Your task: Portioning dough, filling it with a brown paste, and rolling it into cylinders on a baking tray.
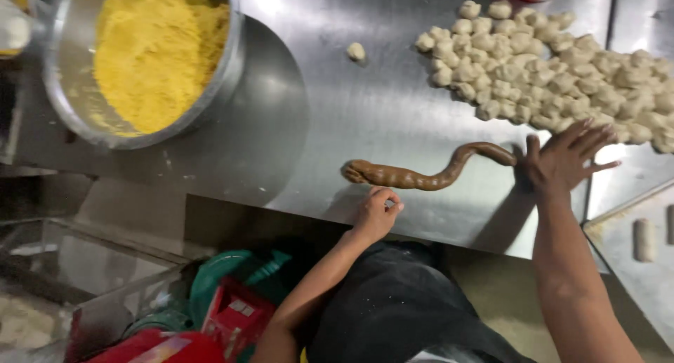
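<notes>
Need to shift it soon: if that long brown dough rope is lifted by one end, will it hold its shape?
Probably not. The brown dough rope already lies in a wavy curve, so it looks soft and would likely sag or stretch. Its round section could roll under the right hand. The steel table looks smooth, so it may slide.

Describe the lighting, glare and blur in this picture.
Head view: bright overhead glare streaks the steel table near the top; the bowl of yellow powder throws a broad dark shadow to its right; the right hand on the brown dough rope looks slightly smeared.
</notes>
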